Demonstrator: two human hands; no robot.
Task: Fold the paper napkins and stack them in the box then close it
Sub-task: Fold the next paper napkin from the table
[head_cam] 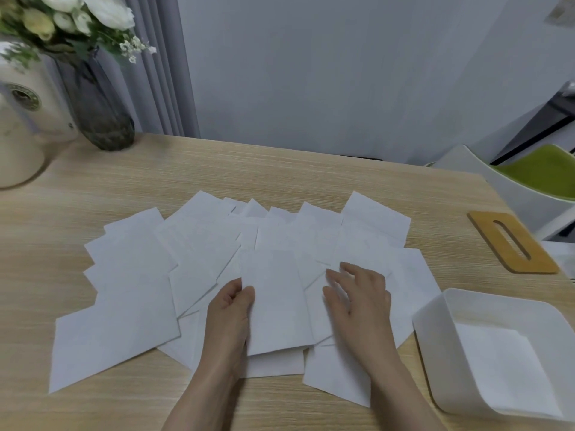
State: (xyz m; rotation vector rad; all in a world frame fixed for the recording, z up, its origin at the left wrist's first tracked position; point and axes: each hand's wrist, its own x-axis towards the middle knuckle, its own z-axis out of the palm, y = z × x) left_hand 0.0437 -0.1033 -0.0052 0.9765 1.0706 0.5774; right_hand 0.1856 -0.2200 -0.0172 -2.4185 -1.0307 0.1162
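my left hand (230, 309) pinches the folded napkin (275, 303) at its left edge, mid-table near the front edge; my right hand (357, 293) hovers open. thin, limp, tearable paper: i'd grip edges. box (435, 340) waits at the front right corner.

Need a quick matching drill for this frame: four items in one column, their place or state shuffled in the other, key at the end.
Items
1. white box
2. wooden lid
3. glass vase
4. folded napkin

Places or states
A. far left of the table, holding white flowers
B. flat on the table at the right edge, slot facing up
C. pinched at its left edge by the left hand, lying on the spread napkins
D. open at the near right, napkins inside

Pairs: 1-D, 2-B, 3-A, 4-C
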